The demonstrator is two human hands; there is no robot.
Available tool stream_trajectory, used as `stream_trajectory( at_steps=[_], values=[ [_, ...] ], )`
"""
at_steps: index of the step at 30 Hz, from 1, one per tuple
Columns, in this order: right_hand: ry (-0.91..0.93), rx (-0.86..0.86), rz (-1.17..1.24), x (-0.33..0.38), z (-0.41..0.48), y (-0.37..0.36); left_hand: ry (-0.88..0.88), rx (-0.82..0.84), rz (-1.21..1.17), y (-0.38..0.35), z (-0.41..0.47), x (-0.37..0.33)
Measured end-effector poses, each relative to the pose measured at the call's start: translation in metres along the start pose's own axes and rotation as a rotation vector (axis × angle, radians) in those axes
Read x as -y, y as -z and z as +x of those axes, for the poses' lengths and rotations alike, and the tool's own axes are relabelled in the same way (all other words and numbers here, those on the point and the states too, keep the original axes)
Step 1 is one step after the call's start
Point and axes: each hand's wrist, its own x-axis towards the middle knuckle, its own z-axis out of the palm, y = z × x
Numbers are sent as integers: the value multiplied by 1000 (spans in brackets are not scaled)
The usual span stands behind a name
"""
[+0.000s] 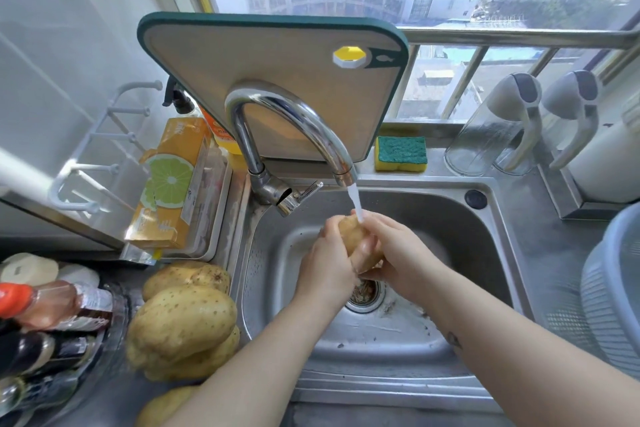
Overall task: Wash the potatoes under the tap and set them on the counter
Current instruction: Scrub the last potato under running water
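Held one potato (350, 234) at the middle of the view, above the basin of the sink (433, 215) and just at 12 o'clock of the drain (363, 293). Clasped it from both sides: with the left hand (325, 267) at its 8 o'clock, fingers curled round the near end, and with the right hand (401, 250) at its 4 o'clock, fingers wrapped under and round it. Caught the water stream (356, 201) from the tap (287, 111) on the potato's far tip, at its 12 o'clock. Saw the chrome tap arching over from the sink's 10 o'clock corner, with its lever pointing towards 2 o'clock. Saw a heap of potatoes (183, 319) on the counter (104, 392) at 8 o'clock of the sink, stacked and touching one another, outside the basin. Spotted a lone potato (162, 406) at the heap's 6 o'clock, partly hidden by the left forearm. Noted, behind the tap at 12 o'clock, a green-rimmed cutting board (277, 80) standing upright against the window rail. Noted too a yellow-and-green sponge (401, 152) on the ledge at 1 o'clock of the sink, two clear jugs (498, 128) with grey handles at 2 o'clock, a grey colander (616, 288) at 3 o'clock, an orange box (169, 184) with a lime picture at 10 o'clock, and bottles (45, 305) lying at 9 o'clock of the heap.
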Motion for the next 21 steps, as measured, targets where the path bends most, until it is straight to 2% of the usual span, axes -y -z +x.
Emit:
stream_trajectory(
  at_steps=[2,3,5,8,11,13,15,18,21],
  values=[
    [-29,70,1,3,-3,6,-93,35,141,-4,1,0],
    [-18,50,-3,4,-4,7,-119,56,161,-4,1,-1],
    [31,-68,-22,3,-3,6,-155,78,110,-4,3,-3],
    [103,-202,-16,-1,3,3,-178,-3,35,-1,4,-12],
    [161,-247,-13,1,4,1,-54,-110,-46,-1,13,-21],
    [211,-252,-47,5,3,5,107,-109,-216,1,21,-27],
    [263,-255,-119,8,0,11,257,0,-354,5,25,-32],
    [356,-269,-285,11,-4,22,408,246,-310,5,26,-36],
    [397,-254,-275,12,-4,27,550,422,-475,3,25,-34]
  ],
)
